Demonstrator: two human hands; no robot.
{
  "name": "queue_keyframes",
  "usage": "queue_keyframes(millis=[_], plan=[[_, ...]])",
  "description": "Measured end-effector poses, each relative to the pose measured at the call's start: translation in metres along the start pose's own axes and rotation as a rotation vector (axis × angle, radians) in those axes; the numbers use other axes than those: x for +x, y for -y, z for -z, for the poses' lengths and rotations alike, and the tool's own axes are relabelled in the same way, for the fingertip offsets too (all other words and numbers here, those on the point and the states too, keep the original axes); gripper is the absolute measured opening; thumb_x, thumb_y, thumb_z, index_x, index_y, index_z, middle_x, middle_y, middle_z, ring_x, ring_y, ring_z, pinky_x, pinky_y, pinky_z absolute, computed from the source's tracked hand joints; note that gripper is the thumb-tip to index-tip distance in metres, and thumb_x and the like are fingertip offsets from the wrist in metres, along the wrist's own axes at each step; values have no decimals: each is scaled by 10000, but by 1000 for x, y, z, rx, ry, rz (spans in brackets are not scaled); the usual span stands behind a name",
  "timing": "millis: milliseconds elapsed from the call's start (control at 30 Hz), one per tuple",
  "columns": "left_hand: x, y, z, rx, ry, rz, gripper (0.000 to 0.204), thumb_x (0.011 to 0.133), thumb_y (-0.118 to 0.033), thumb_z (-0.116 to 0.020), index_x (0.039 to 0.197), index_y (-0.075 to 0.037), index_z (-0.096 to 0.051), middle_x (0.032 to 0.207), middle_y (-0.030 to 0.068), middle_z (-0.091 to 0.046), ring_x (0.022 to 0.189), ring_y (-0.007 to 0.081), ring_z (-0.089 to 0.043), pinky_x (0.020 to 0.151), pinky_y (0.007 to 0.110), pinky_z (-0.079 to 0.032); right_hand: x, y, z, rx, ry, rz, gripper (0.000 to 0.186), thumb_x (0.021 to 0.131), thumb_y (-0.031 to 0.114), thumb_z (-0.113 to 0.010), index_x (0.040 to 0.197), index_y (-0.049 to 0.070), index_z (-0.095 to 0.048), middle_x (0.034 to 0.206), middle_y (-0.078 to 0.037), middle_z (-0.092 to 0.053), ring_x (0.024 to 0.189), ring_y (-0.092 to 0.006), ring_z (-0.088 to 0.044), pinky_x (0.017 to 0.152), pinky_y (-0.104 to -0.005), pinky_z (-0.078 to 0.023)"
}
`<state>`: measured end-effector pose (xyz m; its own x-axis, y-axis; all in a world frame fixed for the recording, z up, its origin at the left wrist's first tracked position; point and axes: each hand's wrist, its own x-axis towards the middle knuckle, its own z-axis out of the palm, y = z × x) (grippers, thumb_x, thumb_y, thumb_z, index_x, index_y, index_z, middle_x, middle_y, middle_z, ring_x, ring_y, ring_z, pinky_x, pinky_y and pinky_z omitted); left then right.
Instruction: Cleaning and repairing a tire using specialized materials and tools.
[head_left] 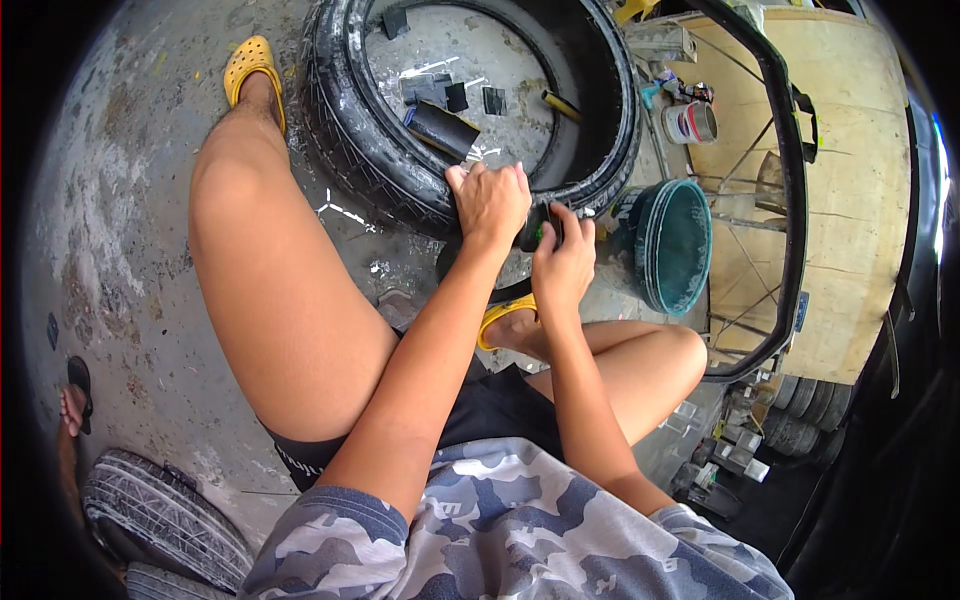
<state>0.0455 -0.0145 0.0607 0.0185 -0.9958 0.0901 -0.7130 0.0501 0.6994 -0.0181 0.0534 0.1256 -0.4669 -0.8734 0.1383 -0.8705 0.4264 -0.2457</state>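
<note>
A large, ring-shaped black rubber tire [352, 135], with no long axis, is seen ahead of the fingers; its near rim is touched by the nearer left hand [490, 205], whose finger closure cannot be told. A small dark, green-marked object [532, 229] is held by the right hand's curled fingers [574, 232].

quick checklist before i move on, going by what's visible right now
1. Left hand at the near edge of the tire: ok
2. Right hand firmly holding the dark item with a green spot: cannot tell, partly hidden
3. Tire opening free of loose pieces: not ok, a curled dark sheet and flat dark squares show there
4. Teal bucket apart from the right hand: ok
5. Yellow clog on left foot: ok
</note>
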Motion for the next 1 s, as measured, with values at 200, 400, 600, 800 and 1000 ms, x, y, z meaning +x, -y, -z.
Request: queue_keyframes(millis=[200,400,600,800,1000], plan=[[1,0,0,5,11,-11,435,962,-310,-545,641,-72,-717,666,149,-683,742,297,-662,824,464,-369,-2,2,4,-141,-76,236,265,906,109,-610,1166,110,-660,1027,-158,-585,886,-378,-641,691,-484,-541],[-1,-1,-1,4,-19,2,432,963,-296,-545,633,-79,-723,650,130,-685,747,284,-665,843,464,-371,-2,-4,2,-179,-111,314,296,896,101,-616,1190,115,-647,1036,-155,-581,885,-378,-643,676,-472,-550],[0,-1,2,9,-11,15,429,962,-287,-546,627,-86,-723,633,119,-681,763,271,-665,874,455,-379,-3,-2,2,-181,37,119,266,905,131,-612,1164,97,-662,1066,-172,-600,923,-391,-648,707,-488,-544],[0,-2,3,-15,9,26,429,963,-288,-541,635,-84,-728,641,125,-685,784,274,-667,858,442,-375,31,-13,13,251,-59,5,198,849,75,-672,1033,57,-742,1033,-197,-681,979,-373,-662,879,-429,-516],[0,0,-2,2,-32,-5,416,954,-297,-556,633,-83,-712,656,131,-681,739,293,-665,828,459,-374,4,-10,-4,-48,-65,218,225,918,119,-609,1130,105,-683,1023,-164,-612,879,-393,-648,750,-466,-528]])
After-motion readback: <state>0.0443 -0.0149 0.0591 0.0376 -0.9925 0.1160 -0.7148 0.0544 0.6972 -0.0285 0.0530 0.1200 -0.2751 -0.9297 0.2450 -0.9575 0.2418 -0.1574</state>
